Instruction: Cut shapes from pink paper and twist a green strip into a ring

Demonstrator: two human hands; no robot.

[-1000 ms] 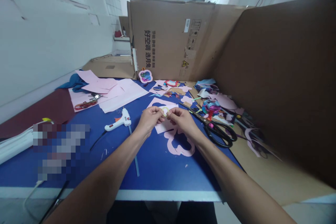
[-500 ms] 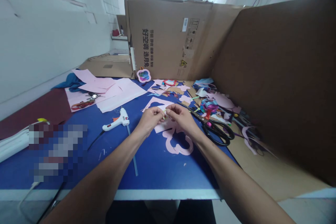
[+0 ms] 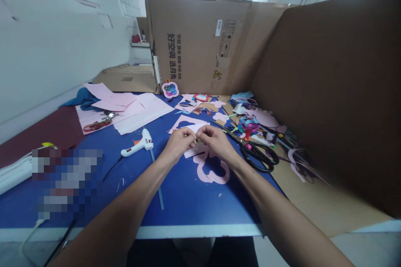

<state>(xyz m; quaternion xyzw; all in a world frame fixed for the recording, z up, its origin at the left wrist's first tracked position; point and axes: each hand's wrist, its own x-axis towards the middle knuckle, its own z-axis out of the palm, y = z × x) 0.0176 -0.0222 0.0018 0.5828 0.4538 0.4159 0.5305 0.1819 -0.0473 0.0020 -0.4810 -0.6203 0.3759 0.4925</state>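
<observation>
Small yellowish piece [image 3: 196,141] is sitting between the two hands, over pale pink paper [image 3: 191,152]; mostly hidden, can't tell its shape. Left hand [image 3: 178,142] and right hand [image 3: 216,140] are both pinching it, fingers narrow, tips nearly meeting. Pink cutout [image 3: 216,180] is lying just nearer the person on the blue bench [image 3: 194,212]. Glue gun [image 3: 138,147] is resting left, scissors [image 3: 242,142] are lying right, near scraps [image 3: 266,119]. Cardboard [image 3: 197,41] is standing behind.
</observation>
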